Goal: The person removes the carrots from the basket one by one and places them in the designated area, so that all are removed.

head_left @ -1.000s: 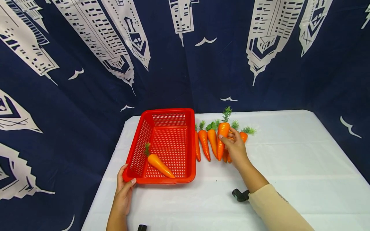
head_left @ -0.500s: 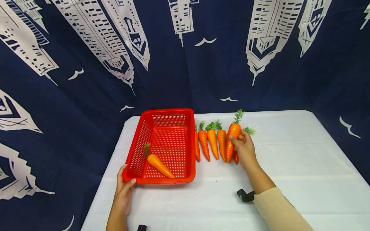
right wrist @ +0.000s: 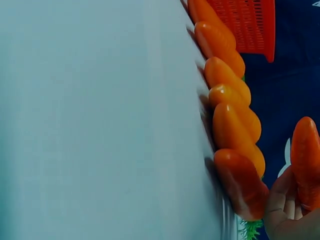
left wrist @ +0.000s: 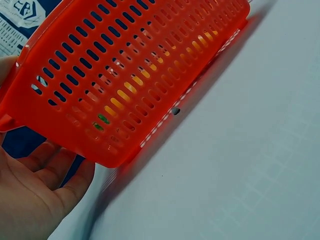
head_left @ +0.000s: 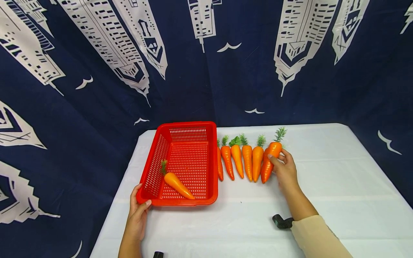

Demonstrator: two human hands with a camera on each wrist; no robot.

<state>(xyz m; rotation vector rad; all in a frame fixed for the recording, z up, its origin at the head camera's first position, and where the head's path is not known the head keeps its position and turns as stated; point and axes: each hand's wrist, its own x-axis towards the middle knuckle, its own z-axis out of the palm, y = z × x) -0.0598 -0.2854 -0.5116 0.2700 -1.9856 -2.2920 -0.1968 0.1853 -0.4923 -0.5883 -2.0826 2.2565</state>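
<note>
In the head view my left hand [head_left: 137, 218] grips the near left corner of a red perforated plastic basket [head_left: 200, 202]. The left wrist view shows that hand [left wrist: 35, 200] at the basket's corner, the basket wall [left wrist: 30, 102] tilted there. One orange carrot [head_left: 178, 185] with a green top lies inside the basket. My right hand [head_left: 286, 170] holds another carrot [head_left: 269, 167] with leafy top, above the right end of a row. In the right wrist view the held carrot [right wrist: 306, 152] is apart from the last row carrot [right wrist: 242, 185], which it partly covers in the head view.
Several carrots [head_left: 247, 161] lie side by side along the basket's right side, tops toward the back. A white cloth [head_left: 322, 179] covers the table, and a dark blue patterned curtain [head_left: 245, 82] hangs behind. A black curved piece [head_left: 282, 222] sits by my right wrist.
My right hand has moved to the right along the row with its carrot, uncovering carrots it passed over. My left hand and the basket have stayed in place.
</note>
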